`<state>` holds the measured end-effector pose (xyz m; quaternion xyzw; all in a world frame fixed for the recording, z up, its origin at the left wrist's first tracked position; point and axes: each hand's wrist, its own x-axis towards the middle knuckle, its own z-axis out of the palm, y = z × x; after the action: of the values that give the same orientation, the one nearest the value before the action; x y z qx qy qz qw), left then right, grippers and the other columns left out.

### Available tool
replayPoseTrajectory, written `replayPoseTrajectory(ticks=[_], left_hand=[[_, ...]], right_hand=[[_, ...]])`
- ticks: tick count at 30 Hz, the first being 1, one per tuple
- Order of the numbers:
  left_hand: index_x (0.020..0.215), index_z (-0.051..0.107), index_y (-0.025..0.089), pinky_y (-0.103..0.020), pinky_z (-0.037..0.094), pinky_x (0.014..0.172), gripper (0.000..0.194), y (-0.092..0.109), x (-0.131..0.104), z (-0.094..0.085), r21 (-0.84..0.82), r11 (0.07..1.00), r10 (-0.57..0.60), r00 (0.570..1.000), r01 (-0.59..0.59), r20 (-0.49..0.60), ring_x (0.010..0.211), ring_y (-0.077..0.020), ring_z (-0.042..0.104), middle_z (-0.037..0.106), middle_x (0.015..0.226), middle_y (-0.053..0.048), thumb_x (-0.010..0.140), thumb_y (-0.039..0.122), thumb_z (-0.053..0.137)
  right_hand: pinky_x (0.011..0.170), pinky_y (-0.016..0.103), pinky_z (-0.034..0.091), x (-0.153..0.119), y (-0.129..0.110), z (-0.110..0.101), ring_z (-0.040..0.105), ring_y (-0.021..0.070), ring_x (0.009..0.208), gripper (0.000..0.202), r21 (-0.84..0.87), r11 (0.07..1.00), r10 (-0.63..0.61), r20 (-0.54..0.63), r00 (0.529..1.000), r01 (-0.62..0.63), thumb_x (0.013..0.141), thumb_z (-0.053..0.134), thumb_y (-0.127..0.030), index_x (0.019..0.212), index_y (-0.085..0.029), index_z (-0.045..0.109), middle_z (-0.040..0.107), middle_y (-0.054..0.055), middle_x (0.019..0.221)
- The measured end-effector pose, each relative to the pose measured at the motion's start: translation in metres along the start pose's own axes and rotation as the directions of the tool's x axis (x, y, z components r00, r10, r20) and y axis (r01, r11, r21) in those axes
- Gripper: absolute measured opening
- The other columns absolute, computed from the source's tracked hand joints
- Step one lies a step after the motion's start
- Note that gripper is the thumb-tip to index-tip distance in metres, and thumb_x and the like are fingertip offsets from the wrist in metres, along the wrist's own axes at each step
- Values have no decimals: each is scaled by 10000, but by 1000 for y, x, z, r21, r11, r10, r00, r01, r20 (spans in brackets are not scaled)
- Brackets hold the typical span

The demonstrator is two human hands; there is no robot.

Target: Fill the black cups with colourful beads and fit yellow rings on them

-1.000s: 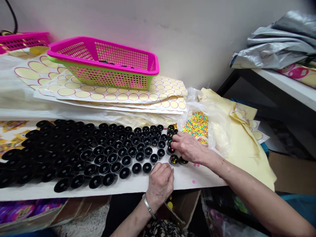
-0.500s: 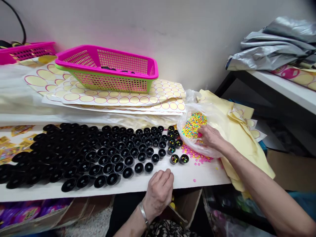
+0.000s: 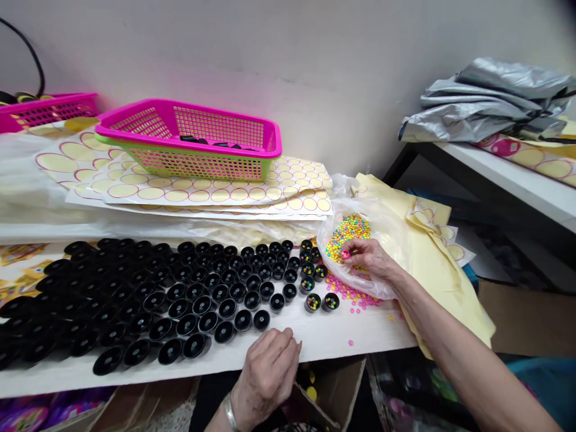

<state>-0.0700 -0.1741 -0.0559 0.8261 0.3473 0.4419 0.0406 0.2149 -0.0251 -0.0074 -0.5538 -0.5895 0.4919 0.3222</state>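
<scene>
My right hand (image 3: pixel 366 258) is closed in a pinch at the mouth of a clear plastic bag (image 3: pixel 389 228). Between thumb and fingers shows a small pink piece (image 3: pixel 345 254), its exact kind unclear. Behind it in the bag lies a heap of small colourful candy beads (image 3: pixel 348 231). My left hand (image 3: pixel 272 372) is curled closed by the table's front edge; its palm is hidden, so I cannot see what it holds, if anything. Several small black cups (image 3: pixel 312 302) near the bag contain colourful beads. To the left stand many black cups (image 3: pixel 227 308) with no beads visible in them.
Pink beads (image 3: pixel 355 293) lie scattered below the bag. A pink and green basket (image 3: pixel 225 165) holding black pieces sits on sticker sheets (image 3: pixel 207 195). Yellow sheets (image 3: pixel 443 288) hang over the right end. A cardboard box (image 3: pixel 326 399) is under the table edge.
My right hand has drawn back slightly from the beads toward the left, and the pink piece shows more. My left hand has shifted left and lower in view; the camera view has tilted up.
</scene>
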Motion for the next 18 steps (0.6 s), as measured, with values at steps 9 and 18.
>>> replayPoseTrajectory(ticks=[9, 18], left_hand=[[815, 552, 142, -270, 456, 608, 73, -4, -5, 7, 20, 999, 46, 990, -49, 133, 669, -130, 512, 559, 734, -58, 802, 76, 523], [800, 544, 139, -275, 440, 591, 60, -6, -10, 9, 61, 996, 55, 987, -65, 150, 670, -138, 492, 544, 741, -68, 805, 98, 501]], right_hand=[[645, 269, 404, -3, -50, 44, 516, 127, 670, 142, 21, 995, -103, 143, 984, 102, 609, 700, -242, 717, -160, 659, 597, -6, 693], [675, 263, 373, 5, -56, 87, 492, 137, 732, 74, -362, 857, -242, 345, 907, 367, 718, 571, -141, 760, -158, 630, 563, 0, 730]])
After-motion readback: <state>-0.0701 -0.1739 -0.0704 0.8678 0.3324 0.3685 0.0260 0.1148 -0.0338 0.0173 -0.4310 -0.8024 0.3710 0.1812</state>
